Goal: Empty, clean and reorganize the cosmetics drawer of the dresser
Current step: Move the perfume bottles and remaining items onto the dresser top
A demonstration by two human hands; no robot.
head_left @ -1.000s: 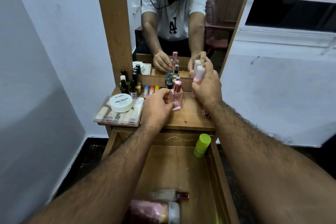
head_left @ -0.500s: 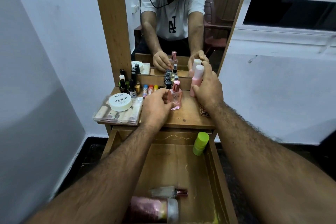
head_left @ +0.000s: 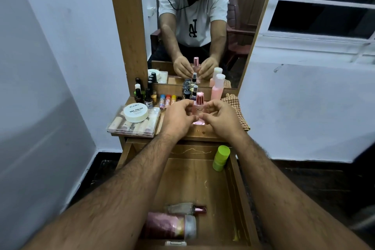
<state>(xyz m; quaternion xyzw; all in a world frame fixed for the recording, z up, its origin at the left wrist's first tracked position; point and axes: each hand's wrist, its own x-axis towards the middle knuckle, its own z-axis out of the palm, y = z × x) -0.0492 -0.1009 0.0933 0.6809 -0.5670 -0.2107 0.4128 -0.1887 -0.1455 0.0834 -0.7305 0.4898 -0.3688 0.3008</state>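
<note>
On the tabletop, centre front: one pink perfume bottle, upright, long axis vertical, ribbed pink cap on top. Your grip is two-handed. Your left hand curls round its left side, your right hand round its right, and the fingertips of both meet low across its front face. The bottle stands directly between your hands, neither one plainly nearer; whether its base rests fully on the wood I cannot tell.

Just behind and right of it: one tall pink bottle with a white cap, upright, no hand on it. Beside that, a checked cloth draped at the right edge.

Behind and left: a cluster of small dark bottles; a row of lip balm sticks; further left, nail polish bottles.

Far left: a clear case of tubes, with a white round tin marked NAIL POLISH lying on it.

Below, the open drawer, well apart from your hands. Contents: a green-capped container at the back right corner; a clear bottle on its side near the front; a large pink bottle on its side just in front of that.

Judgement: emptying is unfinished. The next reach likely runs down and towards you, into the drawer.
</note>
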